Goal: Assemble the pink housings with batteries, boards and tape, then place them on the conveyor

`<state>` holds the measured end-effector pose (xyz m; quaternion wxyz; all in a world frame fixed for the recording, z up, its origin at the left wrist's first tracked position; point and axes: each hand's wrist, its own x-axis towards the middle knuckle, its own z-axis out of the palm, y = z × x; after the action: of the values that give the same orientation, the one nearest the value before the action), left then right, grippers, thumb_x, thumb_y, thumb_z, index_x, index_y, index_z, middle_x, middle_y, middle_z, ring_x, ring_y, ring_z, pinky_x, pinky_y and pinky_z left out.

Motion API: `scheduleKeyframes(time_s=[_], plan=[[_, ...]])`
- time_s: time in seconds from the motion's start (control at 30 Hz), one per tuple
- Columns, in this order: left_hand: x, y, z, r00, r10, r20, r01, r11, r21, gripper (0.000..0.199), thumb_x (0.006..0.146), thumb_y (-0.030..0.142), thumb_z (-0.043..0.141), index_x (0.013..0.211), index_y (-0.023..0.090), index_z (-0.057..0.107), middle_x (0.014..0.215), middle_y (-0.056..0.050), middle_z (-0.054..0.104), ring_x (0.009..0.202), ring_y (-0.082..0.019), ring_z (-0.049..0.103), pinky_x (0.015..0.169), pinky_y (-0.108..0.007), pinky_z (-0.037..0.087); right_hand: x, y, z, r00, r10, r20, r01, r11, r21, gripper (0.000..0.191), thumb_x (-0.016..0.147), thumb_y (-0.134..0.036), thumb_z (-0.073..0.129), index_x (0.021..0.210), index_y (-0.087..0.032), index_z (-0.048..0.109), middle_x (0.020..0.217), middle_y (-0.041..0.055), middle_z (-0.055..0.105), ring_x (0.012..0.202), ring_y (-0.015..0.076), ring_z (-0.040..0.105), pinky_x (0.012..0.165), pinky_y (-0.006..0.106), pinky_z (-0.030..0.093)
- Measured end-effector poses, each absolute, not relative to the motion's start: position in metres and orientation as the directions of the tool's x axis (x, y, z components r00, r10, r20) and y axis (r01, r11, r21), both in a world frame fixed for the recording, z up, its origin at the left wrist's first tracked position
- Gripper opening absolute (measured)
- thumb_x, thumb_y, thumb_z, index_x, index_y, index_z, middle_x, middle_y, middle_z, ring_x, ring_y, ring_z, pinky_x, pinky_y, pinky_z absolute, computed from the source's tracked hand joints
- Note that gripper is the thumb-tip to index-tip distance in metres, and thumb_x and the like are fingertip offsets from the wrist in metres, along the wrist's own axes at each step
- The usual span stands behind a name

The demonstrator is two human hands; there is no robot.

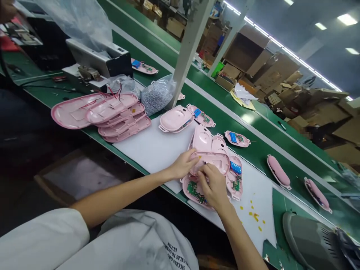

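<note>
My left hand (183, 164) grips the left edge of a pink plastic shell cover (216, 160), whose hollow inside faces me. My right hand (213, 184) has its fingers closed in a pinch against the inside of that cover; whatever is between the fingertips is too small to make out. Below the cover lies a pink shell half with a green circuit board (194, 191), partly hidden by my right hand. Touching on the right is another open shell half with a blue battery (235, 167). Closed pink shells (201, 138) lie just behind the cover.
Stacked pink covers (120, 125) with red wires stand left, near a bag of small grey parts (158, 95). Yellow bits (255, 216) lie on the white sheet (264, 191). More shells (278, 171) sit on the green bench. A metal post (188, 48) rises behind; a grey machine (309, 240) stands right.
</note>
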<state>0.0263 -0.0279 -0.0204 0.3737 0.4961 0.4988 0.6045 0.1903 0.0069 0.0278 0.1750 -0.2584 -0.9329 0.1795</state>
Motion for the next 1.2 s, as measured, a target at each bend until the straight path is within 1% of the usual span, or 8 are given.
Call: scheduleKeyframes(time_s=[0.33, 0.5, 0.63, 0.77, 0.87, 0.97, 1.07, 1.2], plan=[[0.033, -0.041, -0.018, -0.232, 0.964, 0.131, -0.144, -0.167, 0.975, 0.022, 0.089, 0.034, 0.046, 0.093, 0.015, 0.057, 0.081, -0.001, 0.056, 0.073, -0.014, 0.051, 0.068, -0.024, 0.045, 0.169, -0.008, 0.016, -0.733, 0.598, 0.325, 0.612, 0.788, -0.07, 0.017, 0.09, -0.022, 0.05, 0.078, -0.019, 0.061, 0.08, 0.0057, 0.054, 0.076, 0.0195, 0.047, 0.06, 0.03, 0.03], [0.03, -0.047, -0.019, -0.198, 0.971, 0.137, -0.317, -0.195, 0.928, 0.024, 0.086, 0.032, 0.049, 0.098, 0.013, 0.06, 0.088, -0.004, 0.06, 0.08, -0.015, 0.055, 0.073, -0.024, 0.046, 0.167, -0.009, 0.013, -0.516, 0.725, 0.457, 0.732, 0.65, -0.204, 0.028, 0.081, -0.039, 0.065, 0.063, -0.02, 0.054, 0.077, 0.0061, 0.053, 0.073, 0.021, 0.047, 0.058, 0.031, 0.032], [0.022, -0.05, -0.025, -0.147, 0.978, 0.149, -0.136, -0.169, 0.976, 0.041, 0.073, 0.024, 0.065, 0.112, 0.012, 0.058, 0.097, -0.005, 0.063, 0.085, -0.02, 0.059, 0.074, -0.027, 0.049, 0.185, -0.002, 0.028, -0.445, 0.79, 0.422, 0.688, 0.603, -0.404, 0.028, 0.082, -0.045, 0.064, 0.074, -0.02, 0.053, 0.082, 0.0032, 0.054, 0.067, 0.0169, 0.051, 0.06, 0.03, 0.04], [0.014, -0.059, -0.029, -0.047, 0.962, 0.27, 0.092, -0.265, 0.96, 0.039, 0.08, 0.02, 0.059, 0.119, 0.015, 0.058, 0.105, -0.007, 0.066, 0.095, -0.021, 0.062, 0.083, -0.028, 0.049, 0.219, 0.0, 0.059, -0.478, 0.663, 0.576, 0.681, 0.694, -0.233, 0.03, 0.083, -0.045, 0.063, 0.097, -0.019, 0.057, 0.098, 0.0116, 0.058, 0.09, 0.0256, 0.057, 0.075, 0.037, 0.046], [0.009, -0.068, -0.022, 0.215, 0.918, 0.333, 0.252, -0.382, 0.889, 0.037, 0.082, 0.012, 0.051, 0.117, 0.019, 0.06, 0.102, -0.005, 0.07, 0.087, -0.018, 0.066, 0.079, -0.024, 0.05, 0.238, -0.012, 0.067, -0.763, 0.565, 0.313, 0.557, 0.821, -0.126, 0.054, 0.08, -0.043, 0.066, 0.125, -0.018, 0.05, 0.125, 0.0172, 0.052, 0.114, 0.0313, 0.05, 0.092, 0.043, 0.045], [-0.005, -0.074, 0.006, 0.511, 0.797, 0.321, 0.353, -0.535, 0.767, 0.046, 0.077, 0.005, 0.049, 0.118, 0.023, 0.061, 0.132, -0.008, 0.056, 0.12, -0.023, 0.054, 0.103, -0.032, 0.042, 0.243, -0.021, 0.05, -0.845, 0.535, -0.001, 0.528, 0.835, -0.155, 0.073, 0.075, -0.04, 0.068, 0.138, -0.014, 0.042, 0.137, 0.0196, 0.045, 0.126, 0.035, 0.042, 0.104, 0.048, 0.039], [-0.021, -0.061, 0.056, 0.667, 0.738, 0.107, 0.5, -0.549, 0.67, 0.056, 0.066, 0.004, 0.059, 0.117, 0.027, 0.061, 0.151, -0.005, 0.033, 0.141, -0.029, 0.027, 0.115, -0.042, 0.028, 0.24, -0.015, 0.023, -0.826, 0.558, -0.082, 0.562, 0.803, -0.199, 0.088, 0.068, -0.04, 0.07, 0.143, -0.015, 0.034, 0.147, 0.0216, 0.033, 0.136, 0.039, 0.03, 0.11, 0.053, 0.029], [0.0, 0.033, 0.114, 0.629, 0.776, 0.05, 0.621, -0.539, 0.568, 0.041, 0.076, 0.011, 0.056, 0.113, 0.027, 0.062, 0.136, -0.003, 0.051, 0.128, -0.023, 0.046, 0.108, -0.034, 0.036, 0.235, -0.001, -0.01, -0.769, 0.633, -0.09, 0.63, 0.728, -0.27, 0.101, 0.062, -0.043, 0.077, 0.147, -0.024, 0.028, 0.153, 0.0237, 0.018, 0.137, 0.0479, 0.022, 0.104, 0.062, 0.032]])
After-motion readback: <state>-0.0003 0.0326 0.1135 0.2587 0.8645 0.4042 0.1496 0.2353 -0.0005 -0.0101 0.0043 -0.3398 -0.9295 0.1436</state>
